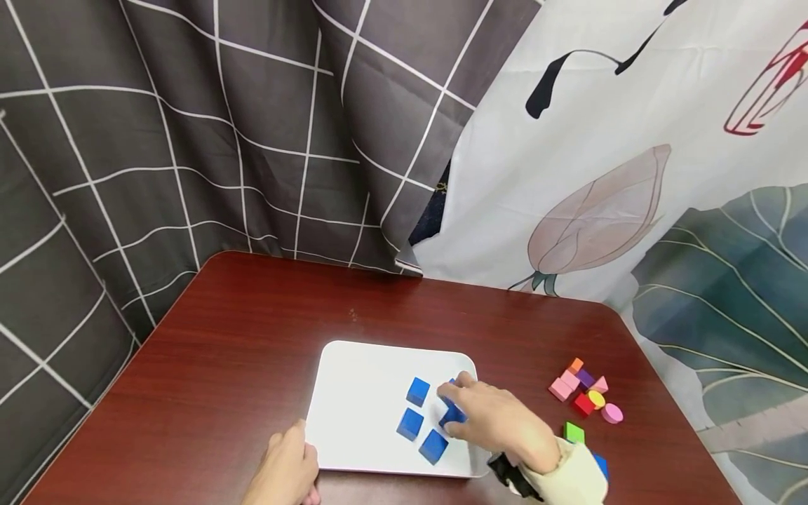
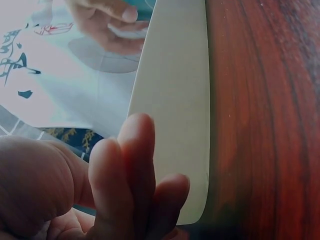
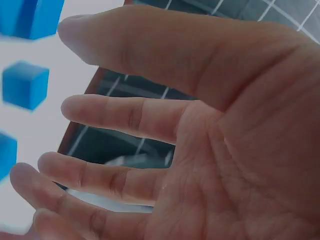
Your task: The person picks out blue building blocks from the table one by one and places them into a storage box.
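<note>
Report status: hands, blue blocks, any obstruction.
Right hand open at blue blocks on white tray. Left hand at tray's near left corner. No obstruction visible.

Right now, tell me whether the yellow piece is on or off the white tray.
Off: the yellow piece lies among other colored pieces, right of the white tray in the head view, brown table showing between.

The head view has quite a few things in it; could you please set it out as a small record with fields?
Surface: reddish-brown table
Tray: white, lying on the table
On tray: blue blocks, all toward its right side
Left hand: at the tray's near left corner
Right hand: at the blue blocks, partly covering some; contact unclear
Right of tray: small coloured blocks, with a green block nearer the person
Backdrop: dark checked cloth beside white patterned cloth
</note>
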A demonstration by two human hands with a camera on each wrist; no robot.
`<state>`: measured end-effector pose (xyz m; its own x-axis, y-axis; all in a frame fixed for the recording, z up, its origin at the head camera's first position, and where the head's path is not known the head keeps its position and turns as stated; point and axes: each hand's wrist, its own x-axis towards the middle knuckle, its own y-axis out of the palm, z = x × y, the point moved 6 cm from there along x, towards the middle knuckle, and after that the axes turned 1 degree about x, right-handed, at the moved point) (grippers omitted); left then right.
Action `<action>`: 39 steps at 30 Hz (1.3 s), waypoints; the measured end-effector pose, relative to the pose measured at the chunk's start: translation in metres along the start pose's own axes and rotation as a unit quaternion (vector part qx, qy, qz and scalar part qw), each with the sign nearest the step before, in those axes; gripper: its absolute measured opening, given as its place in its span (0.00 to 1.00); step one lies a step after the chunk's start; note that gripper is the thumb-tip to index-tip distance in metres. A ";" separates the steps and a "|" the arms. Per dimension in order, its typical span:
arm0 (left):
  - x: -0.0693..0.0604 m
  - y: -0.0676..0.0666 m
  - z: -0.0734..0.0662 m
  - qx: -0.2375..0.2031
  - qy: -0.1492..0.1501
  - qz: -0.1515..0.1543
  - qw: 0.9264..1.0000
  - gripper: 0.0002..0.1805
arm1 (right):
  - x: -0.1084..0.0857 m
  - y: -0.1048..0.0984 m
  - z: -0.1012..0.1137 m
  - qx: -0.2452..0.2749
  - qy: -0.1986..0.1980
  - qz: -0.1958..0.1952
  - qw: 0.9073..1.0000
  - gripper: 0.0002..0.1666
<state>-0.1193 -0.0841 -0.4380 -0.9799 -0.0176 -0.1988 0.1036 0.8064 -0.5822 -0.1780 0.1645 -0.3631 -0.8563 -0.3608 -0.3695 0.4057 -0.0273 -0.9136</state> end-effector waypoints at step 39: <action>0.002 0.002 0.000 -0.022 0.006 -0.001 1.000 0.15 | -0.081 0.076 -0.208 0.217 0.274 0.100 0.932 0.57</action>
<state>-0.1207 -0.0829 -0.4393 -0.9821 -0.0136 -0.1880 0.0935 0.8312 -0.5481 -0.1445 0.3852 -0.4378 -0.7368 0.1272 -0.6641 0.5634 -0.4276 -0.7069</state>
